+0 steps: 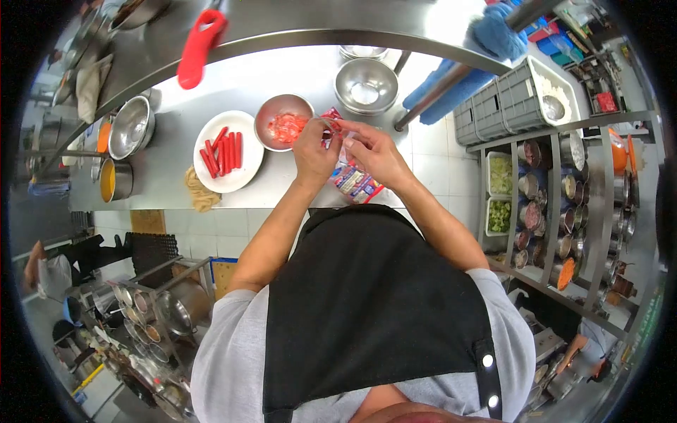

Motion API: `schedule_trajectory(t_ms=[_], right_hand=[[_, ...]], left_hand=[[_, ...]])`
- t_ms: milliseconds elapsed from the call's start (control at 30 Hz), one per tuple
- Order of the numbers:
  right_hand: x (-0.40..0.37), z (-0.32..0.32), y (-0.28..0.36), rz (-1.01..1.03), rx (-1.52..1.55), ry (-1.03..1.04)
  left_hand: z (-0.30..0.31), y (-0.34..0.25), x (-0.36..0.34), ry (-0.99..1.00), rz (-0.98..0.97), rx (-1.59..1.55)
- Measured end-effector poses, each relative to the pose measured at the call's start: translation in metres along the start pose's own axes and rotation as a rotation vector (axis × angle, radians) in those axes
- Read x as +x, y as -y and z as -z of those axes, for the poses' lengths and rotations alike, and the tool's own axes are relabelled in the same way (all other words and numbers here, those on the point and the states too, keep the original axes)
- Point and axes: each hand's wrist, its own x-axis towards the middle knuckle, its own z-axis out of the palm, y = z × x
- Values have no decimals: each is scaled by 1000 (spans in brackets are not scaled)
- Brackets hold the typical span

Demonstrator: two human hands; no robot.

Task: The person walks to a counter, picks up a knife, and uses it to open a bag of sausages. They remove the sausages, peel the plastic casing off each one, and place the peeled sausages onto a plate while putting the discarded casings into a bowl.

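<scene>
Red shreds [285, 128] are lying just beside the left hand [314, 149], it and the right hand [374, 151] pinching an indistinct piece [328, 123].

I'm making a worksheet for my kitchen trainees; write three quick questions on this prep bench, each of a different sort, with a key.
1. True or false: the red sticks lie on the white plate.
2. What does the metal bowl beside it contain?
A) green cubes
B) reddish shreds
C) yellow liquid
3. Fill in: between the left hand and the right hand, the ___ is nearer the plate.

Key: 1. True. 2. B. 3. Left.
</scene>
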Motion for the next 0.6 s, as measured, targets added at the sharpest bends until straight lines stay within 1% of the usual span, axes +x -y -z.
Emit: schedule_trajectory(t_ms=[33, 167, 267, 367, 467, 600], right_hand=[[3, -7, 1, 72, -36, 2], [7, -39, 10, 74, -36, -17], [10, -56, 3, 136, -90, -41], [13, -74, 4, 199, -174, -136], [19, -78, 5, 265, -223, -151], [19, -76, 12, 234, -159, -84]], left_hand=[[8, 4, 2, -7, -20, -7], [39, 9, 10, -20, -95, -22], [57, 13, 14, -41, -181, 1], [69, 15, 16, -51, -176, 18], [74, 22, 17, -79, -239, 75], [85, 25, 17, -17, -174, 1]])
